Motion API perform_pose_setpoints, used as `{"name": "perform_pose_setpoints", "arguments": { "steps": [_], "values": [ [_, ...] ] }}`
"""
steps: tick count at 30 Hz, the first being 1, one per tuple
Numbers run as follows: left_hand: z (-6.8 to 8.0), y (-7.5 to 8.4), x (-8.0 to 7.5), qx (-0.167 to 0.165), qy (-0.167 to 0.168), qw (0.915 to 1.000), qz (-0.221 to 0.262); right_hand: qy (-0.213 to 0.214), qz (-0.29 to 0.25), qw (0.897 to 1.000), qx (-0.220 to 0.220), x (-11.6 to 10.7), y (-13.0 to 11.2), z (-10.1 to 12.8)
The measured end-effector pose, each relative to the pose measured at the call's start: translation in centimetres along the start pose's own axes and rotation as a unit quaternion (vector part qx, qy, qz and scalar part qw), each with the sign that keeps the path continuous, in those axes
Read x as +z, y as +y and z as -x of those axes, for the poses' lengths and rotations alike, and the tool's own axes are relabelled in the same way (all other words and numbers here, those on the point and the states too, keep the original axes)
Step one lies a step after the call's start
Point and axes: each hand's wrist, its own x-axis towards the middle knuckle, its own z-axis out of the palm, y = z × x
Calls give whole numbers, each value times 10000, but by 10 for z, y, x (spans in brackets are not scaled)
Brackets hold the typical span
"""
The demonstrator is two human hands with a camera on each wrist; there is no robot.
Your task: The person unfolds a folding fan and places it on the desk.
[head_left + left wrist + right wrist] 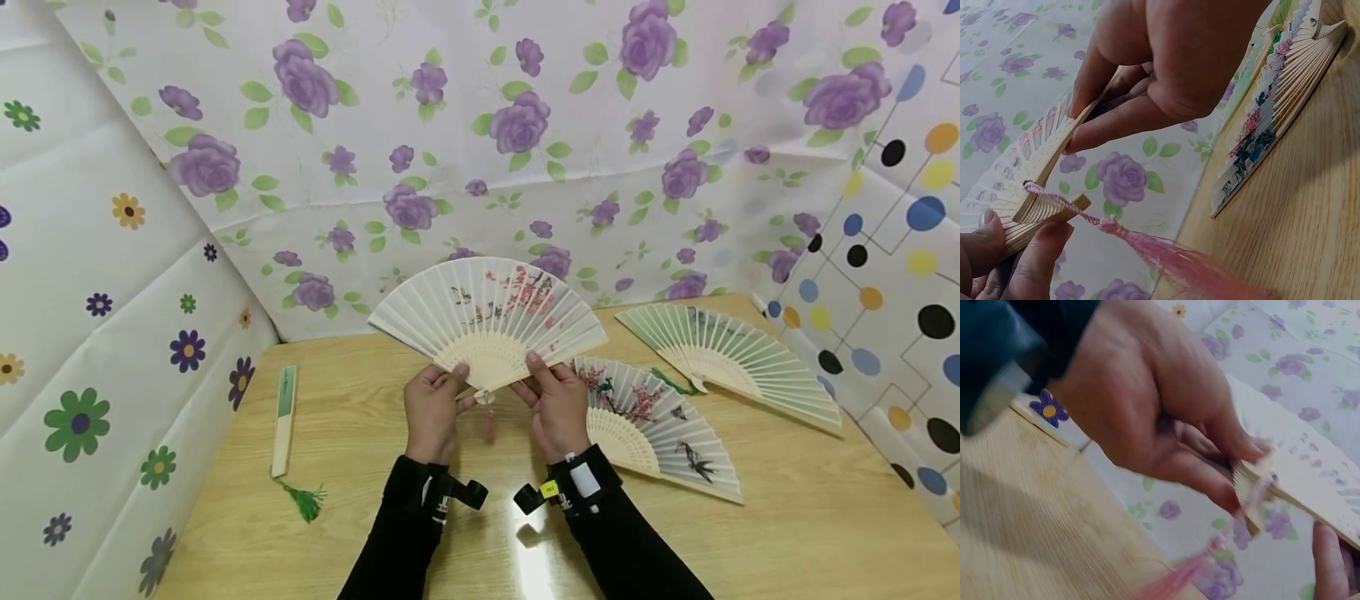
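Above the wooden table (810, 517) both hands hold an open white paper fan (487, 312) painted with pink blossoms. My left hand (442, 392) grips the left guard stick near the pivot; its thumb and finger (1035, 256) clamp the wooden ribs. My right hand (543, 387) pinches the right guard stick (1082, 122) between thumb and fingers. A pink tassel (489, 427) hangs from the pivot, and its threads (1179, 256) trail toward the table. In the right wrist view the left hand (1147, 419) holds the rib ends (1250, 484), blurred.
Two more open fans lie on the table to the right, one with blossoms and birds (660, 429) and a greenish one (738, 358) behind it. A folded fan (284, 417) with a green tassel (305, 501) lies at the left. Flowered cloth walls surround the table.
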Motion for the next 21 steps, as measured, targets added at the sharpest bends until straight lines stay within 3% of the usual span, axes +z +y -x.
{"name": "perform_pose_setpoints", "arguments": {
  "steps": [8, 18, 21],
  "values": [
    [0, 0, 1, 84, 207, 9996, 195, 295, -377, 9988, 116, 11, 1, 10],
    [-1, 3, 1, 58, 229, 9995, 220, -307, -192, 9984, 434, -3, -4, 0],
    [-1, 3, 0, 78, 254, 9993, 277, -302, -160, 9987, 378, -3, -3, -2]
  ]
}}
